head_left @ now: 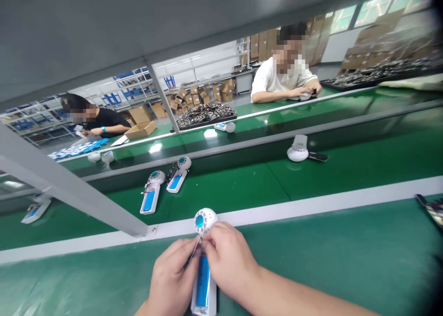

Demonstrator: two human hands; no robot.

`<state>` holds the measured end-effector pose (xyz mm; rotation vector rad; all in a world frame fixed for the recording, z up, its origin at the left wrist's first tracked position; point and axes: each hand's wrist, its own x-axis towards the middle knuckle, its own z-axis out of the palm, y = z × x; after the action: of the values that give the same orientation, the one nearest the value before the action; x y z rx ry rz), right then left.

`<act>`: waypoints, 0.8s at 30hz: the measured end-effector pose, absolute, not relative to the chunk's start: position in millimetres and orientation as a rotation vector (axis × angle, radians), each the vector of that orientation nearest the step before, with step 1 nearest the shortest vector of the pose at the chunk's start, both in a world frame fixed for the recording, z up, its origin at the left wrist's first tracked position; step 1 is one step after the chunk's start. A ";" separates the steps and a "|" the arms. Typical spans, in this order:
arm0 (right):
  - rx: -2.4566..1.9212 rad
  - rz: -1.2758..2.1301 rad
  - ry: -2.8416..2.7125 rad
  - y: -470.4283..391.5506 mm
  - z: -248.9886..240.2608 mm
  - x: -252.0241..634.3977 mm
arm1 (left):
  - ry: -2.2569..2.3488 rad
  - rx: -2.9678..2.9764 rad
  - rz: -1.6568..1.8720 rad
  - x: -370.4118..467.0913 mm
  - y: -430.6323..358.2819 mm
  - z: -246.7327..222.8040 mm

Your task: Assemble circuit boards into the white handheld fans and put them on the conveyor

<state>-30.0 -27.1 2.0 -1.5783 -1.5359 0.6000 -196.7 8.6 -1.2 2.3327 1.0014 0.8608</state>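
A white handheld device point(205, 220) with a round slotted head and an open handle lies on the green work surface in front of me. A blue battery point(203, 283) fills its handle. My left hand point(176, 270) is closed at the device's neck, pinching a thin circuit board point(192, 255) seen almost edge-on. From the other side my right hand point(226, 253) meets it, thumb and fingers pinched together over the neck. What the right fingertips hold is too small and covered to make out. A bit of red shows between the two hands.
Beyond a white rail point(284, 198), similar devices point(149, 193) lie on a green conveyor belt point(238, 182). A grey post point(86, 191) slants at left beneath an overhead panel point(104, 25). Two people point(282, 83) work across the line. Dark parts point(431, 210) sit at the right edge.
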 end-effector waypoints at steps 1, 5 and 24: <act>-1.582 0.590 -1.530 -24.9 2.1 -30.2 | 1.052 2.277 0.828 -193.4 9.9 -1.6; -1.654 0.522 -1.476 1.5 3.0 -12.0 | 1.239 2.144 0.790 -156.8 48.4 0.8; -2.241 0.082 -1.192 41.7 65.4 211.5 | 2.166 2.287 -0.030 -189.2 199.3 51.4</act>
<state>211.5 41.7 65.4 -2.2411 -1.1916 0.0817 -189.2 199.3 51.4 2.2875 2.1660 -0.0296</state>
